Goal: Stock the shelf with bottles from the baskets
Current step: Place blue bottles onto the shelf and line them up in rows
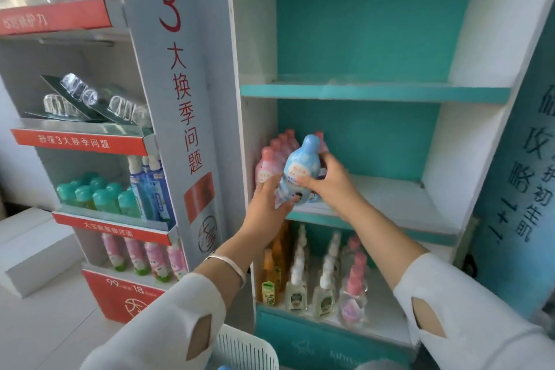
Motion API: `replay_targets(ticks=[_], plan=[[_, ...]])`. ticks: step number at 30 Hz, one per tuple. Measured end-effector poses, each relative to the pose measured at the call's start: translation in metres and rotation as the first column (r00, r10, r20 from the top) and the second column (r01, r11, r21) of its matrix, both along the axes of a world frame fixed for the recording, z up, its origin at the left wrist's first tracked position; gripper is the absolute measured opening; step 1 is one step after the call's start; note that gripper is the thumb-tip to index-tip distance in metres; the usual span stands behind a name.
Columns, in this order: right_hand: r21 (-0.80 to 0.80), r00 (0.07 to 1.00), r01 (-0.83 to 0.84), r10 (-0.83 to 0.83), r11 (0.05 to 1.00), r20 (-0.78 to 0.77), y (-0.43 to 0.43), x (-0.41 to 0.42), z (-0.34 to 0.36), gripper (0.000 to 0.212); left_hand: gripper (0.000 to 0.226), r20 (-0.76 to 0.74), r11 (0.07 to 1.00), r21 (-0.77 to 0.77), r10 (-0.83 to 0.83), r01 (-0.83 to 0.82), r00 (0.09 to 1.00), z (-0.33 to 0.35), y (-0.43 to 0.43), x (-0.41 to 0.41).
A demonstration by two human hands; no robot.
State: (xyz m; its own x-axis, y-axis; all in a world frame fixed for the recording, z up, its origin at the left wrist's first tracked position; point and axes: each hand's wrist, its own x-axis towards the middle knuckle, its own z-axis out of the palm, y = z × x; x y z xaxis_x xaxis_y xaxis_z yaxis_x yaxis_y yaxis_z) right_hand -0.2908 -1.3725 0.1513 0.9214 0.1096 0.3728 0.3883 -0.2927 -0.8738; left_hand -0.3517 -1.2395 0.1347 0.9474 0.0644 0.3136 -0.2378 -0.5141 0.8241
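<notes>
Teal shelf unit [360, 24]: top board bare, bottom board part-filled with orange, clear and pink bottles.

Middle shelf [390, 198] looks like the target. A row of pink bottles [271, 156] runs front to back along its left edge; the board to the right of them is free all the way to the right wall.

White basket [249, 345] sits at the bottom edge of view, below the arms; its contents are mostly out of view.

Blue bottle [300, 165] is in the air at the front-left corner of the middle shelf, just in front of the pink row. Its long axis is tilted: cap up and leaning right, base down-left, not yet on the board.

Left hand [267, 204] holds the base end from below-left, fingers wrapped round it. Right hand [330, 183] clamps the belly from the right, thumb across the label, fingers curled behind.

My read: the free slot lies right of the bottle, on the right hand's side. It needs uprighting, then setting down next to the pink row. The risk is knocking over the front pink bottle.
</notes>
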Motion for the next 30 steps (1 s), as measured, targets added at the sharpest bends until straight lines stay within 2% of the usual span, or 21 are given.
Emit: replay_targets(ticks=[3, 5, 7, 13, 18, 21, 26, 30], plan=[[-0.098, 0.992, 0.12, -0.116, 0.988, 0.046, -0.006, 0.022, 0.004, 0.067, 0.052, -0.018, 0.995, 0.099, -0.022, 0.024, 1.0, -0.002, -0.005, 0.01], [-0.211, 0.991, 0.137, -0.134, 0.968, 0.028, -0.006, 0.032, -0.003, 0.059, 0.056, -0.047, 0.991, 0.134, -0.021, 0.027, 0.999, -0.007, -0.006, 0.015], [-0.258, 0.992, 0.124, -0.125, 0.958, 0.012, -0.002, 0.04, -0.018, 0.054, 0.058, -0.064, 0.987, 0.155, -0.018, 0.028, 0.998, -0.011, -0.006, 0.021], [-0.218, 0.985, 0.167, -0.17, 0.962, 0.003, -0.003, 0.049, -0.036, 0.052, 0.071, -0.167, 0.975, 0.213, -0.026, 0.061, 0.986, -0.026, -0.009, 0.036], [-0.218, 0.984, 0.176, -0.176, 0.96, 0.018, -0.002, 0.052, -0.041, 0.049, 0.076, -0.197, 0.952, 0.292, -0.028, 0.086, 0.98, -0.03, -0.017, 0.047], [-0.235, 0.983, 0.185, -0.179, 0.954, 0.047, -0.004, 0.053, -0.043, 0.05, 0.074, -0.191, 0.931, 0.36, 0.01, 0.06, 0.981, -0.029, -0.017, 0.052], [-0.26, 0.986, 0.153, -0.13, 0.953, 0.104, -0.003, 0.052, -0.043, 0.056, 0.064, -0.178, 0.93, 0.362, 0.009, 0.057, 0.984, -0.027, -0.017, 0.056], [-0.27, 0.986, 0.154, -0.131, 0.95, 0.1, -0.004, 0.05, -0.044, 0.059, 0.064, -0.176, 0.931, 0.362, 0.017, 0.048, 0.984, -0.032, -0.017, 0.057]])
